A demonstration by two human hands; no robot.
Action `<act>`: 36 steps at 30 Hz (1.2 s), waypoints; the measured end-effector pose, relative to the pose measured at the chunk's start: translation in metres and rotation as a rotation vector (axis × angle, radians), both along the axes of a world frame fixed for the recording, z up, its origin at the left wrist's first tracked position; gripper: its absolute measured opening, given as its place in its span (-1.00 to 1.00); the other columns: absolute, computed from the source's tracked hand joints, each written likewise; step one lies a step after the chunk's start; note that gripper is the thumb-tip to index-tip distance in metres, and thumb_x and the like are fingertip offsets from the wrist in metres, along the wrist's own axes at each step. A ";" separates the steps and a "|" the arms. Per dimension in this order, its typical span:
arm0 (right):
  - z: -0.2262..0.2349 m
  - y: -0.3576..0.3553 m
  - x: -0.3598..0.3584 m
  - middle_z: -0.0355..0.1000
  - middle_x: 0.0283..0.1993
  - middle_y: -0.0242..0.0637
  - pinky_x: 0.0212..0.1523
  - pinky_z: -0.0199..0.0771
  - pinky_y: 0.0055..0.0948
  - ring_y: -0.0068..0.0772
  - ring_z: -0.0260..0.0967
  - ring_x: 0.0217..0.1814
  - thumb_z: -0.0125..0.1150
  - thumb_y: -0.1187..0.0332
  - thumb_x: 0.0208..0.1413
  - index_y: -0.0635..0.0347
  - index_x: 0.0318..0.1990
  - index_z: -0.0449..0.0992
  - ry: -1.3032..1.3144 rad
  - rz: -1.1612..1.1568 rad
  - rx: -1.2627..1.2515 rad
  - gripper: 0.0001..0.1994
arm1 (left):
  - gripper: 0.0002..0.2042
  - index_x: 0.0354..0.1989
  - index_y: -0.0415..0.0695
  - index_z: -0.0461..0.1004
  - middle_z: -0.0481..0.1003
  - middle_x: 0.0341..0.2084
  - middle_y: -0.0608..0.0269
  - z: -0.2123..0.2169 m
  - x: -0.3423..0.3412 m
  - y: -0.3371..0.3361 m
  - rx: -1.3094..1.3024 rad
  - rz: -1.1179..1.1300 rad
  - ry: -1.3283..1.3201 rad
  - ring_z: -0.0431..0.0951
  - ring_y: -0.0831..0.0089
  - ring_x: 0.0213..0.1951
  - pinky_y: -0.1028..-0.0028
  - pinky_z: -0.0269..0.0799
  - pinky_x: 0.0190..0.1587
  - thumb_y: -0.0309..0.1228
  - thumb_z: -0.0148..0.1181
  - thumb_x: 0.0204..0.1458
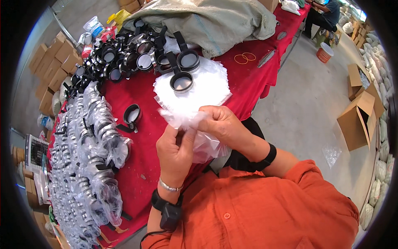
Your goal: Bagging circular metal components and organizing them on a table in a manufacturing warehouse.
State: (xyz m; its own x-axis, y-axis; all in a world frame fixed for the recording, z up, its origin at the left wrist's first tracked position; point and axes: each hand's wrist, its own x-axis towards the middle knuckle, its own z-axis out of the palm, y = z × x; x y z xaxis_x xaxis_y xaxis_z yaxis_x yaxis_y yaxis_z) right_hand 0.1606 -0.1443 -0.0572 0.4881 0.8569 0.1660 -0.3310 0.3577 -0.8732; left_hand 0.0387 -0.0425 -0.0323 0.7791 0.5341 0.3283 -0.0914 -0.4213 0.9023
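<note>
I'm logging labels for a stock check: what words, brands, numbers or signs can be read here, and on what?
No text can be read clearly.
Blue-and-white package: markings too small and blurred.
Red bucket: any markings too small to read.
Clear plastic bag held by the left hand and right hand: none readable.
Pile of round black parts: none readable.

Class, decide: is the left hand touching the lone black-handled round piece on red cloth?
Apart: the head view shows red cloth between the left hand and the piece.
</note>
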 end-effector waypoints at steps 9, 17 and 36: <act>0.028 -0.030 0.026 0.43 -0.25 -0.42 -0.17 0.34 -0.64 -0.69 0.33 -0.21 0.15 0.54 0.01 0.25 -0.03 0.40 -0.040 -0.230 0.067 -0.69 | -0.91 -0.47 -0.18 0.38 0.36 -0.64 0.47 -0.006 -0.007 0.016 -0.431 0.103 -0.148 0.28 0.75 -0.63 0.68 0.18 -0.60 -0.52 0.05 0.08; 0.014 -0.034 0.034 0.47 -0.37 -0.32 -0.39 0.37 -0.61 -0.66 0.36 -0.39 0.20 0.36 0.04 0.23 -0.10 0.48 -0.843 -0.106 -0.293 -0.74 | -0.88 -0.53 -0.25 0.35 0.31 -0.74 0.32 -0.003 -0.011 0.022 0.270 0.274 0.063 0.25 0.64 -0.66 0.59 0.18 -0.58 -0.55 0.16 -0.03; 0.004 -0.021 0.013 0.29 -0.58 -0.58 -0.68 0.01 -0.69 -0.80 0.02 -0.67 0.14 0.20 0.13 0.14 -0.49 0.44 0.142 0.079 -0.227 -0.75 | -0.74 -0.66 -0.19 0.23 0.14 -0.76 0.50 -0.022 -0.018 0.027 0.061 0.083 -0.002 0.07 0.71 -0.66 0.57 0.01 -0.64 -0.53 0.15 0.00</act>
